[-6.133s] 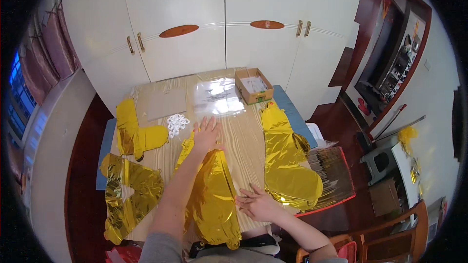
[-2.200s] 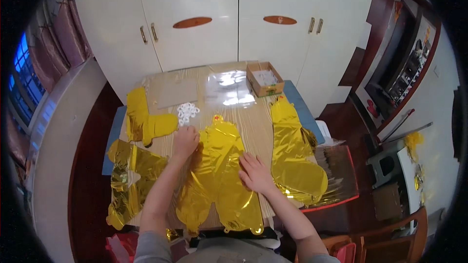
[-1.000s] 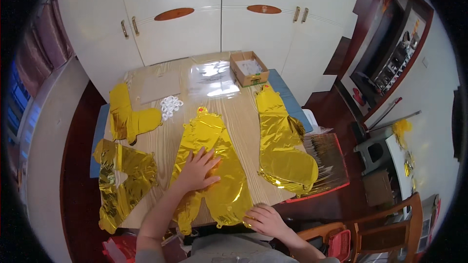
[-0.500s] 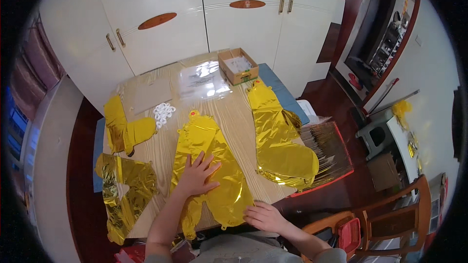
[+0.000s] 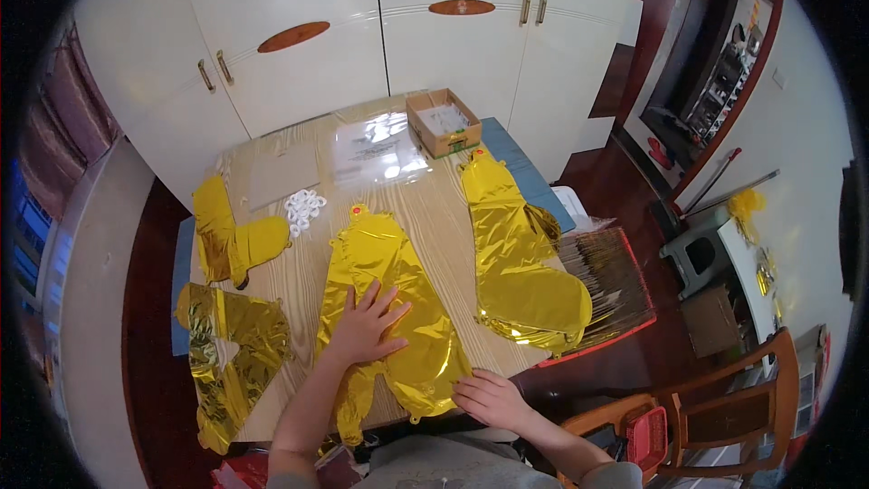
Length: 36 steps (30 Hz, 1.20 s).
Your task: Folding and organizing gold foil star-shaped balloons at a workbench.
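A flat, uninflated gold foil balloon [image 5: 385,254] lies at the middle of the table, with small tabs along its rim and a red dot at its far tip. My left hand [image 5: 366,326] rests on it, fingers spread flat. At the balloon's lower right edge, my right hand [image 5: 491,400] has its fingers closed together on the foil; its thumb is mostly hidden. More gold foil balloons lie around: a large one [image 5: 516,263] on the right, a bent one [image 5: 217,235] at the left, and a shiny crinkled one [image 5: 231,362] at the near left.
White rings [image 5: 305,211] sit in a pile near a clear plastic sheet [image 5: 371,149]. An open cardboard box [image 5: 444,123] stands at the table's far side. Beyond the right edge are a red-edged crate of foil pieces [image 5: 602,285] and a wooden chair [image 5: 733,412].
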Motion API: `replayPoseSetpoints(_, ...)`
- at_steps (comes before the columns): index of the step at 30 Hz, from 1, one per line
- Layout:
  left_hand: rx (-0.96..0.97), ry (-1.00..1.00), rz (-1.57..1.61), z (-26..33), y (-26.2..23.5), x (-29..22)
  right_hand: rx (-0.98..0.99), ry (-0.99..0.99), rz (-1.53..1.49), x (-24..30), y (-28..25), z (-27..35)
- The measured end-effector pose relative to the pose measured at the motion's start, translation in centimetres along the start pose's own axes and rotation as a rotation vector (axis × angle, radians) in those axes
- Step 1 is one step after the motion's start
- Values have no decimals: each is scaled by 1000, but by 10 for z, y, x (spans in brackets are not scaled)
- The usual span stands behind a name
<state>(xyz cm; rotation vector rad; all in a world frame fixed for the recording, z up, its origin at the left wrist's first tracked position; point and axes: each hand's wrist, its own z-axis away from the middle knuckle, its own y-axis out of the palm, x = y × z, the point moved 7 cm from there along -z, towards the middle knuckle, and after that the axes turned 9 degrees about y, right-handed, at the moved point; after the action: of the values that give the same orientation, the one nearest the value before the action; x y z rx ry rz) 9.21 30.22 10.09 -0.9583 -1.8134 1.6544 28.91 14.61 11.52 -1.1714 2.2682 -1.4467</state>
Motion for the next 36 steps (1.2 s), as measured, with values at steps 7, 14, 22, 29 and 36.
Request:
replayPoseSetpoints(7,-2,-10,11,0,1,1,36,-13,-34,1,1,-3)
replayPoseSetpoints(14,-7,-6,16,-1,-2,0,66,-24,-78,1,6,-3)
replayPoseSetpoints(22,-7,-7,33,-1,-5,-1,57,5,-75,-1,4,-5)
replayPoseSetpoints(29,11,-13,29,-1,-4,-2,38,21,-23,-1,4,-5)
replayPoseSetpoints(36,2,-11,23,1,-5,-2,47,66,-219,-1,-11,-15)
